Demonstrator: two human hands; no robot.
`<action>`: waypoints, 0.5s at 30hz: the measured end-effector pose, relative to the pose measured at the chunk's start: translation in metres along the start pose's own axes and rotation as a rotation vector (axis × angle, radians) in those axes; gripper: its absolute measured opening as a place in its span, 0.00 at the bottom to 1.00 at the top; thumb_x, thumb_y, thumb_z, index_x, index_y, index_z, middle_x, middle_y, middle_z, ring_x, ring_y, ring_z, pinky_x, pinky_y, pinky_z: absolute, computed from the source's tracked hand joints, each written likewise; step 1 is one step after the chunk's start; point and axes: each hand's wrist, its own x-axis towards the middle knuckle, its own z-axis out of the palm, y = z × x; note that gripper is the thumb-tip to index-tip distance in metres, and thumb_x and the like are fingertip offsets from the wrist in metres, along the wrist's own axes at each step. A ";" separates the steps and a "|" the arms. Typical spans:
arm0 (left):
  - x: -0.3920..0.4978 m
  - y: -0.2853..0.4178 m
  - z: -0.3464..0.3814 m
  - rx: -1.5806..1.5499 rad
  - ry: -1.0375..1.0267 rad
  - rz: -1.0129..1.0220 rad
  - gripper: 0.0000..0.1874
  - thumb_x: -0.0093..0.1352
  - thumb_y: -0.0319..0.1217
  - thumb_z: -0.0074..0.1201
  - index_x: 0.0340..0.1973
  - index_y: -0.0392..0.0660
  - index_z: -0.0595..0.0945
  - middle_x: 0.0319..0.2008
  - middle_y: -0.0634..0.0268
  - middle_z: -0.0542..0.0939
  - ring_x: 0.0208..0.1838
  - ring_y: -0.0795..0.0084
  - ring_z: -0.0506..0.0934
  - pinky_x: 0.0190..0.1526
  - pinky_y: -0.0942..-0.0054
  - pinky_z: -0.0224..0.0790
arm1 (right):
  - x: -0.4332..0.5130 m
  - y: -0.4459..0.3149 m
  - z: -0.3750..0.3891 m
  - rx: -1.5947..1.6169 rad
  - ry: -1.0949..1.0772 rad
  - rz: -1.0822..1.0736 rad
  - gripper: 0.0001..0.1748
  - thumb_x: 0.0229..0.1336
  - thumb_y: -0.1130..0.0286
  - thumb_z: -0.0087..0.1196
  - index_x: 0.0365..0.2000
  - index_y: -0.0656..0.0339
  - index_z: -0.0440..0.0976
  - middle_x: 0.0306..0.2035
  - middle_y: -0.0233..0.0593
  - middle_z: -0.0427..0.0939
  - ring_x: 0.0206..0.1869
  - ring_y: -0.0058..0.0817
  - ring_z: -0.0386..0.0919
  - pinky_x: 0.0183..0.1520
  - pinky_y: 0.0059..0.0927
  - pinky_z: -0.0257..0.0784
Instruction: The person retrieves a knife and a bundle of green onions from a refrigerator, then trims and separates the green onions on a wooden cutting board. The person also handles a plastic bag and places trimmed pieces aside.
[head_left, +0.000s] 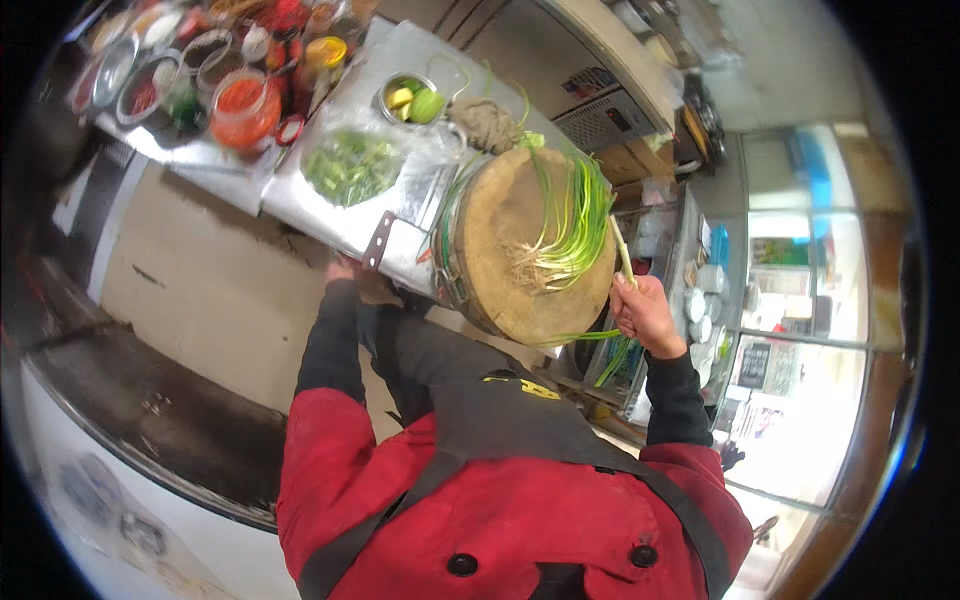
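Observation:
My right hand grips a pale stalk, seemingly a scallion, at the right side of a round wooden chopping block. Green leaves hang below that hand. On the block lies a bunch of scallions, its white roots toward me and its green tops curving away. My left hand is at the counter's near edge, blurred and partly hidden, so its grip is unclear. Close to it is a dark brown handle with rivets, apparently a knife's, lying at the edge of the steel counter.
Chopped greens in clear plastic lie left of the block. Behind them stand a metal bowl of cut vegetables and a crumpled cloth. Seasoning jars crowd the far left. Shelves with stacked white containers stand on the right.

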 end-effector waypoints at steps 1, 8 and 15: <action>0.001 0.001 -0.005 0.147 -0.031 -0.018 0.22 0.71 0.42 0.48 0.32 0.31 0.82 0.32 0.38 0.81 0.39 0.39 0.80 0.41 0.49 0.72 | -0.002 0.003 -0.007 -0.047 0.034 0.014 0.26 0.72 0.58 0.46 0.17 0.61 0.68 0.12 0.24 0.61 0.13 0.14 0.59 0.14 0.21 0.51; -0.086 0.064 -0.084 0.464 -0.299 0.404 0.12 0.68 0.37 0.52 0.35 0.41 0.82 0.35 0.47 0.82 0.40 0.44 0.80 0.41 0.49 0.72 | 0.012 0.066 -0.010 -0.603 0.491 -0.340 0.14 0.64 0.64 0.52 0.28 0.64 0.73 0.20 0.55 0.67 0.24 0.54 0.67 0.26 0.42 0.62; -0.178 0.293 -0.078 0.095 -0.328 1.074 0.06 0.64 0.26 0.59 0.37 0.42 0.82 0.30 0.58 0.78 0.33 0.53 0.77 0.36 0.60 0.71 | 0.020 0.119 -0.018 0.213 0.562 -0.134 0.18 0.72 0.60 0.46 0.37 0.65 0.77 0.17 0.24 0.65 0.18 0.13 0.62 0.21 0.22 0.57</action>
